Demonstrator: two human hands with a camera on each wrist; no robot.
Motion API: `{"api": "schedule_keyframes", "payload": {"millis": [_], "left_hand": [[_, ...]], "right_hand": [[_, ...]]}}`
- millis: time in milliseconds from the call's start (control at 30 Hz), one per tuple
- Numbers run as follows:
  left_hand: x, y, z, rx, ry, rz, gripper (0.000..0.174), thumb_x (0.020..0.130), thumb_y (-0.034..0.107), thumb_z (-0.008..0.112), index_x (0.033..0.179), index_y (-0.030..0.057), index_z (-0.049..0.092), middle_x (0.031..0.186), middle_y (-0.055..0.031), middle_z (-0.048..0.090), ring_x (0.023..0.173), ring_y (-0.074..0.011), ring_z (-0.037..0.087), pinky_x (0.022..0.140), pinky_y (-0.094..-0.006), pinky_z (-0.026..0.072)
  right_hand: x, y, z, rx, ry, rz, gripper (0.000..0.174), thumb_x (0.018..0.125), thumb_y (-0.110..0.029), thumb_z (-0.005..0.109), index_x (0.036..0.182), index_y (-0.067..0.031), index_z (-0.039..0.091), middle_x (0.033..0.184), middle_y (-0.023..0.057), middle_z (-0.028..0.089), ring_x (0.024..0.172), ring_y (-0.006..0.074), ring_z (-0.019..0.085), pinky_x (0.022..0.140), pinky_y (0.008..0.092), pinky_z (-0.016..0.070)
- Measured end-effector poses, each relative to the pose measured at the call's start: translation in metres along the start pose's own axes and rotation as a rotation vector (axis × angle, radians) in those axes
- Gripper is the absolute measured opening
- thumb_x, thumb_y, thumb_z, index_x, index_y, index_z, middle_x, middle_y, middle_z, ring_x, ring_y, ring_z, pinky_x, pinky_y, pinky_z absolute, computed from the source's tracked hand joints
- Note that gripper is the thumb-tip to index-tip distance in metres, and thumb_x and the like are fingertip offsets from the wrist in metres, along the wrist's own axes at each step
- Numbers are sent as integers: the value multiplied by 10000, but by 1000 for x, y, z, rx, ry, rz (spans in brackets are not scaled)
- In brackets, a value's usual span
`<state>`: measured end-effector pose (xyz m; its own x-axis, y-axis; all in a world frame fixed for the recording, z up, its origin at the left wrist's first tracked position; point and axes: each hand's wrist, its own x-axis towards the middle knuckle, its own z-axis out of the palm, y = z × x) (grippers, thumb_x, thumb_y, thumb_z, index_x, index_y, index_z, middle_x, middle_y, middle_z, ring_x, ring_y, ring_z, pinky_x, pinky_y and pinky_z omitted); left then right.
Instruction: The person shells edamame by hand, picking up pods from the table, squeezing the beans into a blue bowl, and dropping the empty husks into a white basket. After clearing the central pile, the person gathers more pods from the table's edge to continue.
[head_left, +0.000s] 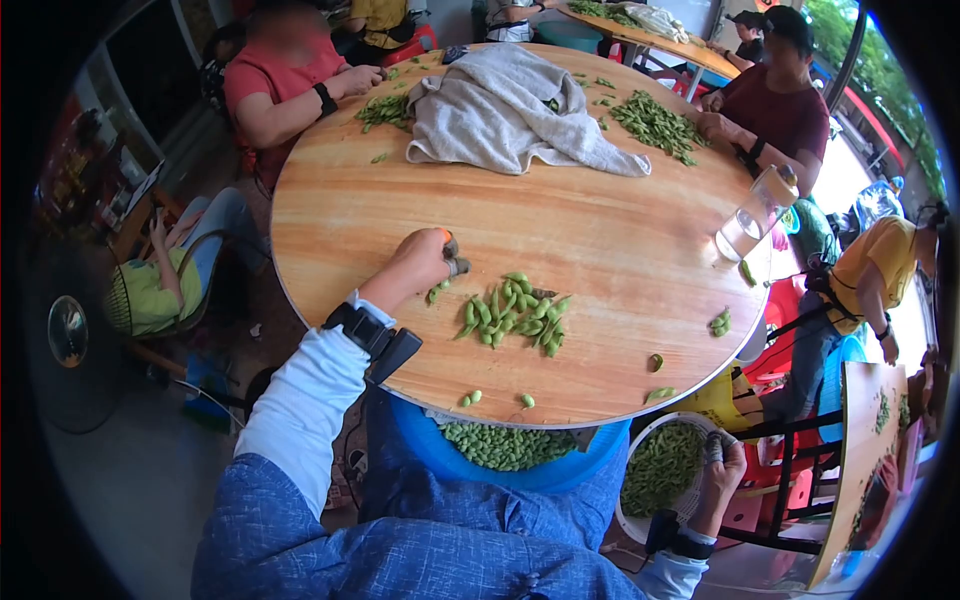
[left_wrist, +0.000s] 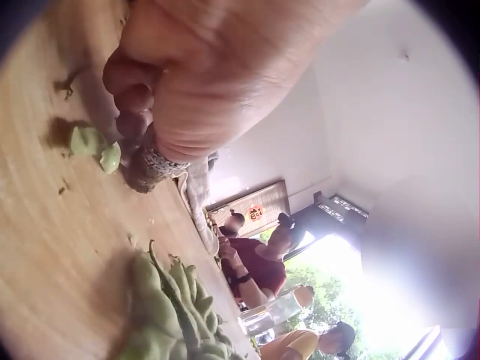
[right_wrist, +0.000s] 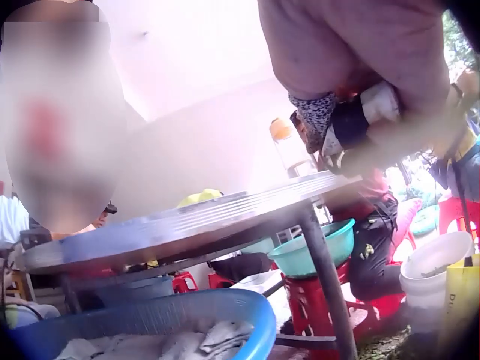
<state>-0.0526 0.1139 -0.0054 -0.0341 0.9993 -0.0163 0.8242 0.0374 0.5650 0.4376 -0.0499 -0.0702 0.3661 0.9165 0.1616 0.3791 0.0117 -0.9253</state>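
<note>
My left hand rests low over the round wooden table, fingers curled and dark coverings on some fingertips. Close beside those fingertips lie a couple of green pod pieces; nothing shows gripped in the hand. A small heap of edamame pods sits just right of it. My right hand hangs at the rim of a white basket filled with green pods or hulls. Its fingers bend, with wraps on the tips; blur leaves me unable to tell whether they hold anything.
A blue basin of shelled green beans sits at my lap under the table edge. A grey towel and further pod piles lie across the table. The clear bottle stands at the right edge. Other people sit around.
</note>
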Motion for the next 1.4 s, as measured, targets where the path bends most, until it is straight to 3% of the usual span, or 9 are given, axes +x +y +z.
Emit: {"api": "schedule_keyframes", "payload": {"millis": [200, 267, 467, 767, 867, 967, 1200, 1300, 1400], "left_hand": [[3, 9, -1, -105, -23, -5, 169, 697, 140, 646, 728, 3, 552, 587, -100, 560, 523, -185, 540, 492, -309, 425], [-14, 29, -3, -476, -32, -22, 98, 718, 82, 621, 739, 15, 554, 587, -59, 557, 522, -141, 531, 482, -273, 424], [-96, 96, 24, -1002, -84, 217, 124, 754, 5, 590, 870, 9, 546, 730, -20, 568, 686, -79, 545, 612, -219, 460], [-137, 112, 46, -771, -54, 524, 186, 741, 13, 614, 914, -25, 555, 791, -65, 591, 718, -120, 571, 654, -229, 462], [-139, 109, 51, -951, -201, 240, 177, 807, 118, 574, 921, -11, 537, 732, -73, 584, 691, -120, 574, 604, -225, 459], [-130, 100, 42, -1109, -688, -173, 271, 868, 264, 462, 855, 6, 547, 633, -66, 560, 533, -104, 531, 463, -190, 418], [-132, 100, 51, -1429, -1110, -358, 377, 863, 396, 413, 857, 40, 538, 570, -73, 514, 443, -117, 456, 394, -209, 333], [-137, 101, 55, -1569, -1088, -413, 350, 852, 372, 450, 852, 33, 534, 590, -60, 499, 479, -102, 442, 427, -197, 325], [-140, 100, 58, -1513, -997, -288, 296, 840, 328, 495, 858, 35, 534, 612, -37, 494, 511, -83, 431, 457, -184, 319]], "right_hand": [[-12, -63, 40, 93, -97, -55, 139, 783, -2, 550, 911, 39, 586, 819, 40, 597, 754, 100, 528, 702, 221, 419], [-21, -86, 62, 200, -195, 53, 156, 777, -9, 563, 923, 36, 588, 824, 36, 596, 752, 95, 527, 694, 221, 422], [-31, -145, 131, 785, -722, 365, 324, 786, -15, 562, 1097, 37, 488, 840, 55, 582, 752, 115, 539, 695, 232, 435], [-34, -147, 148, 368, -736, -6, 254, 750, -19, 596, 997, 24, 552, 888, 93, 599, 795, 151, 571, 679, 257, 455], [-31, -151, 142, 112, -599, -287, 234, 685, -7, 623, 917, -2, 591, 814, 96, 592, 711, 222, 577, 615, 292, 462], [-26, -152, 139, -27, -516, -589, 245, 649, 5, 634, 891, -9, 599, 757, 110, 571, 662, 259, 564, 580, 310, 454], [-22, -154, 135, -154, -525, -881, 363, 561, 40, 622, 919, -14, 594, 777, 129, 556, 672, 290, 547, 588, 320, 454], [-28, -145, 137, -106, -494, -655, 445, 569, 25, 633, 1005, -4, 545, 814, 114, 550, 685, 244, 544, 587, 321, 454], [-36, -143, 135, 204, -516, -125, 408, 671, 3, 648, 1055, 12, 510, 887, 87, 567, 695, 166, 552, 603, 278, 451]]}}
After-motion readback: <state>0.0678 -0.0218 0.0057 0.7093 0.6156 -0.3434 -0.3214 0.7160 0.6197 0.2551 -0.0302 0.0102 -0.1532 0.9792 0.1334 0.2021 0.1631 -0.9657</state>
